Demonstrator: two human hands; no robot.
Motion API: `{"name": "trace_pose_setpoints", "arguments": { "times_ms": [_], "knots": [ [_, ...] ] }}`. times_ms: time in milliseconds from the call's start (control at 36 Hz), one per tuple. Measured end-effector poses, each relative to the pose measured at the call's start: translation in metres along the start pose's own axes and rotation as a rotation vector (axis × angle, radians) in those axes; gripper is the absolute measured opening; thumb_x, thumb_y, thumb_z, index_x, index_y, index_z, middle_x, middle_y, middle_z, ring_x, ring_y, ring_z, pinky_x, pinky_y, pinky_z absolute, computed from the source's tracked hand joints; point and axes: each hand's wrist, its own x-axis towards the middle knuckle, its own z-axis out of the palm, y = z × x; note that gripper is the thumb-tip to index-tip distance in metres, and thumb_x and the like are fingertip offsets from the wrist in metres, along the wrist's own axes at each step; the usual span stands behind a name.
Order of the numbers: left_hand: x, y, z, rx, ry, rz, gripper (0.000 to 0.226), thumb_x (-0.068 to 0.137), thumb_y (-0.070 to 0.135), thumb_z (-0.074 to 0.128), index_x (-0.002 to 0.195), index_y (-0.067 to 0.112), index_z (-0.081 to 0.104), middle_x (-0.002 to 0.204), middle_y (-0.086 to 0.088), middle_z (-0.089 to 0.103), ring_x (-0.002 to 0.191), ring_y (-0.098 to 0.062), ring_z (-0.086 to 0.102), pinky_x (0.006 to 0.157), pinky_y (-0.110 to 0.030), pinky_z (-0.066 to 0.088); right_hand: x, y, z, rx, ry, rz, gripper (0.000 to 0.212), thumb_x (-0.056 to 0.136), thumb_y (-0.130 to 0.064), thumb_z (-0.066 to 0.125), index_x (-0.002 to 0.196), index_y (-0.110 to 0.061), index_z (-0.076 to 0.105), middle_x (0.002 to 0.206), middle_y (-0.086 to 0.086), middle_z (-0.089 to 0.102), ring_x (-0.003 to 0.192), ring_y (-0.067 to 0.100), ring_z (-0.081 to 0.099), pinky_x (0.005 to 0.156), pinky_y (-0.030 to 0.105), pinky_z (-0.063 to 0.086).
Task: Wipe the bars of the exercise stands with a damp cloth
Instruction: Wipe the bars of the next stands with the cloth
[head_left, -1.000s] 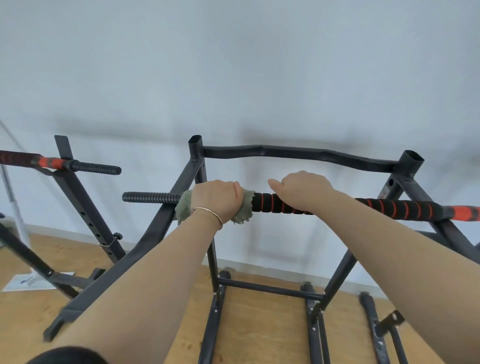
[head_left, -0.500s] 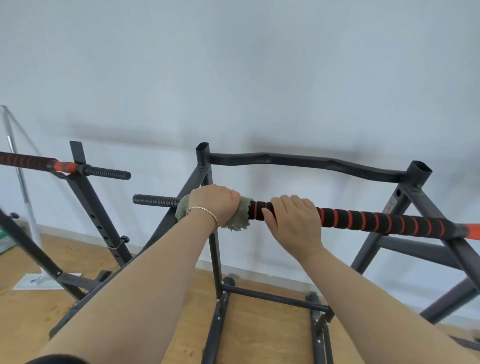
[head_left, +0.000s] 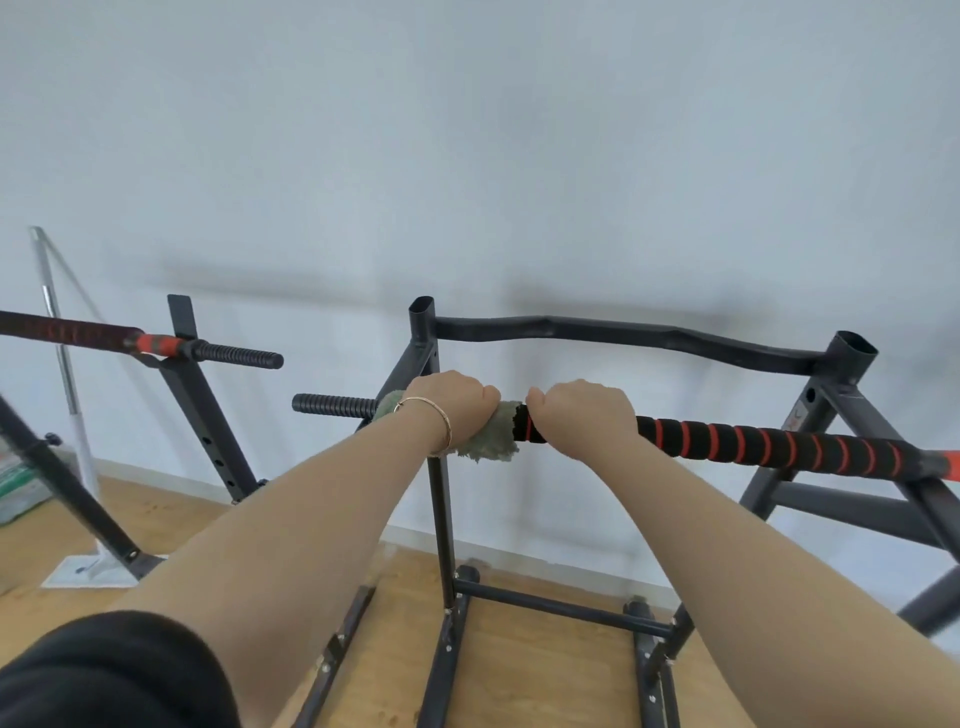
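Note:
A black bar with red-striped foam padding (head_left: 769, 446) runs across a dark metal exercise stand (head_left: 649, 338) in front of me. My left hand (head_left: 449, 410) grips a green cloth (head_left: 493, 441) wrapped round the bar near the stand's left upright. Right beside it, my right hand (head_left: 584, 413) grips the padded bar itself. Left of the cloth, the bar's threaded black end (head_left: 332, 404) sticks out bare. The cloth hides the section of bar under my left hand.
A second stand (head_left: 200, 395) at the left carries another bar with a threaded end (head_left: 236, 356). A mop with a white pole (head_left: 70, 410) leans on the wall at far left. Stand feet and crossbars (head_left: 550, 608) lie on the wooden floor below.
My right hand slid left along the padded bar until it sits right beside the cloth. My left hand kept its grip on the cloth, and the view shifted slightly right.

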Motion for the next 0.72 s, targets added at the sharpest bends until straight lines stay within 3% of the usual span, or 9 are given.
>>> {"name": "trace_pose_setpoints", "arguments": {
  "times_ms": [83,167,306,389,444,500,556,639,722],
  "knots": [
    [-0.005,-0.015,0.001,-0.104,-0.047,0.118,0.013,0.099,0.02,0.037,0.094,0.01,0.044,0.077,-0.004,0.05,0.075,-0.027,0.052,0.067,-0.036,0.045,-0.016,-0.003,0.015,-0.082,0.186,-0.042,0.015,0.093,-0.023,0.062,0.09,-0.013,0.052,0.061,0.001,0.048,0.049,0.022,0.045,0.046,0.026,0.029],
    [-0.016,-0.038,0.009,-0.215,-0.074,0.169,0.011,0.102,0.029,0.04,0.107,0.02,0.042,0.087,-0.001,0.05,0.079,-0.026,0.053,0.071,-0.036,0.046,-0.025,0.001,0.042,-0.018,0.481,-0.025,0.042,0.101,-0.04,0.044,0.071,-0.014,0.056,0.058,-0.001,0.05,0.05,0.018,0.038,0.054,0.028,0.026],
    [-0.028,-0.051,0.023,-0.224,-0.028,0.113,0.045,0.1,0.06,0.022,0.095,0.021,0.045,0.078,0.001,0.06,0.075,-0.021,0.059,0.075,-0.039,0.049,-0.024,-0.002,0.047,-0.02,0.549,-0.005,0.044,0.099,-0.046,0.036,0.075,-0.015,0.056,0.062,-0.002,0.052,0.053,0.019,0.041,0.057,0.029,0.032],
    [-0.022,-0.048,0.025,-0.248,-0.029,0.095,0.044,0.101,0.058,0.02,0.092,0.021,0.043,0.079,-0.001,0.06,0.075,-0.022,0.059,0.075,-0.038,0.049,-0.018,0.0,0.026,-0.082,0.393,-0.06,0.028,0.097,-0.039,0.052,0.081,-0.016,0.054,0.061,-0.002,0.049,0.05,0.022,0.044,0.049,0.028,0.032],
    [-0.019,-0.05,0.028,-0.258,-0.012,0.095,0.044,0.101,0.057,0.019,0.091,0.021,0.043,0.078,-0.001,0.059,0.075,-0.023,0.058,0.074,-0.038,0.048,-0.005,0.003,0.008,-0.13,0.082,-0.086,0.023,0.101,-0.039,0.04,0.101,-0.02,0.053,0.077,0.001,0.056,0.066,0.022,0.053,0.051,0.028,0.032],
    [-0.02,-0.05,0.03,-0.258,0.016,0.104,0.043,0.101,0.056,0.02,0.09,0.021,0.043,0.074,0.001,0.057,0.072,-0.021,0.056,0.071,-0.037,0.046,0.012,-0.002,-0.005,-0.074,-0.068,-0.1,0.044,0.103,-0.048,0.026,0.099,-0.016,0.055,0.087,0.004,0.06,0.078,0.023,0.057,0.056,0.03,0.034],
    [-0.02,-0.05,0.032,-0.26,0.054,0.107,0.043,0.102,0.055,0.02,0.091,0.021,0.044,0.07,0.004,0.054,0.07,-0.02,0.055,0.069,-0.035,0.043,0.023,-0.015,-0.004,-0.023,-0.094,-0.126,0.058,0.103,-0.056,0.02,0.09,-0.014,0.059,0.089,0.005,0.062,0.084,0.024,0.06,0.062,0.032,0.039],
    [-0.02,-0.052,0.035,-0.226,0.139,0.098,0.044,0.103,0.054,0.019,0.09,0.021,0.045,0.068,0.007,0.052,0.068,-0.019,0.055,0.068,-0.034,0.045,0.025,-0.031,0.005,-0.131,-0.104,-0.189,0.024,0.105,-0.039,0.034,0.114,-0.021,0.045,0.087,0.004,0.054,0.083,0.027,0.056,0.058,0.031,0.038],
    [-0.018,-0.053,0.038,-0.201,0.223,0.098,0.046,0.102,0.055,0.017,0.091,0.021,0.046,0.066,0.009,0.049,0.063,-0.018,0.055,0.067,-0.035,0.049,0.018,-0.03,0.011,-0.228,-0.001,-0.163,0.016,0.101,-0.023,0.045,0.115,-0.02,0.041,0.075,0.001,0.045,0.069,0.025,0.05,0.049,0.028,0.029]
  ]
}}
